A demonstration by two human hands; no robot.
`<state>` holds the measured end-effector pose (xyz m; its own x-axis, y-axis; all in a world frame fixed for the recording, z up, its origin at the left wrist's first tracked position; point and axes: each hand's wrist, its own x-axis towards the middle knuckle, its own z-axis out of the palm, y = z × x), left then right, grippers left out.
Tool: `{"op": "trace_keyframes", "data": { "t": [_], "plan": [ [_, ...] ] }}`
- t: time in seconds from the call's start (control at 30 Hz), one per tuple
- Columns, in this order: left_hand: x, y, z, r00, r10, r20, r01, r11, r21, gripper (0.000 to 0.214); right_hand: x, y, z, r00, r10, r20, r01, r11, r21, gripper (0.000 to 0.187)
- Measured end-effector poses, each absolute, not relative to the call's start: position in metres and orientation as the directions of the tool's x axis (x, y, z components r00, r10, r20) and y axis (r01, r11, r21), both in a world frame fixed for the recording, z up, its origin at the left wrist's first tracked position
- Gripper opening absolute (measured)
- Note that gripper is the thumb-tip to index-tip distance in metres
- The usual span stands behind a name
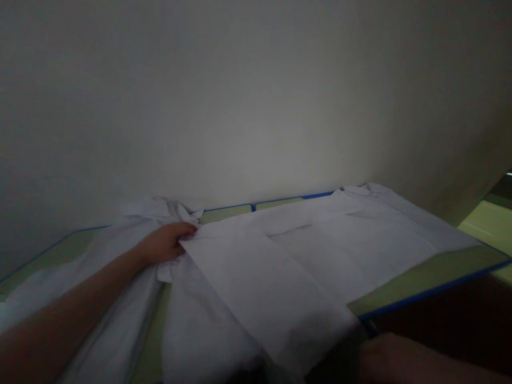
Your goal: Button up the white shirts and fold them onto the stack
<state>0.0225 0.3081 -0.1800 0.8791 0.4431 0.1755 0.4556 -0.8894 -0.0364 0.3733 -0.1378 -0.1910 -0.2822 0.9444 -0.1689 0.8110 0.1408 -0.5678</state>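
As far as the head view showed, the left hand [166, 242] had its fingers pinched on a left corner of a white cloth [316, 256]. To the right of those fingers, the cloth lay across the green worktop [404, 288]; spreading there looked largely done, though creases remained and its near part seemed to droop past the edge. Left of the fingers, what looked like a second cloth [100, 258] lay rumpled, apparently unsmoothed. The right hand [386, 354], nearer the wearer, was too dark and blurred to tell its hold.
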Motion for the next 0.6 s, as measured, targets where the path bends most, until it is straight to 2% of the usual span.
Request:
{"op": "trace_keyframes", "data": {
  "t": [0.13, 0.27, 0.4, 0.5, 0.6],
  "plan": [
    [0.021, 0.306, -0.181, 0.882, 0.42, 0.213, 0.436, -0.899, -0.033, 0.047, 0.348, -0.119, -0.203, -0.257, 0.965, -0.048, 0.842, 0.2, -0.502, 0.017],
    [0.035, 0.28, -0.166, 0.942, 0.275, 0.194, 0.283, -0.959, -0.014, 0.047, 0.327, -0.085, -0.192, -0.353, 0.936, 0.02, 0.851, 0.33, -0.409, 0.022],
    [0.058, 0.234, -0.155, 0.981, 0.117, 0.154, 0.115, -0.993, 0.023, 0.046, 0.28, -0.033, -0.175, -0.441, 0.886, 0.145, 0.844, 0.465, -0.268, 0.045],
    [0.073, 0.204, -0.154, 0.992, 0.042, 0.119, 0.033, -0.996, 0.08, 0.03, 0.239, 0.003, -0.172, -0.398, 0.894, 0.208, 0.892, 0.43, -0.142, 0.061],
    [0.08, 0.189, -0.151, 0.991, 0.099, 0.093, 0.087, -0.988, 0.126, 0.023, 0.216, 0.022, -0.175, -0.25, 0.943, 0.221, 0.962, 0.268, -0.058, 0.045]
  ]
}}
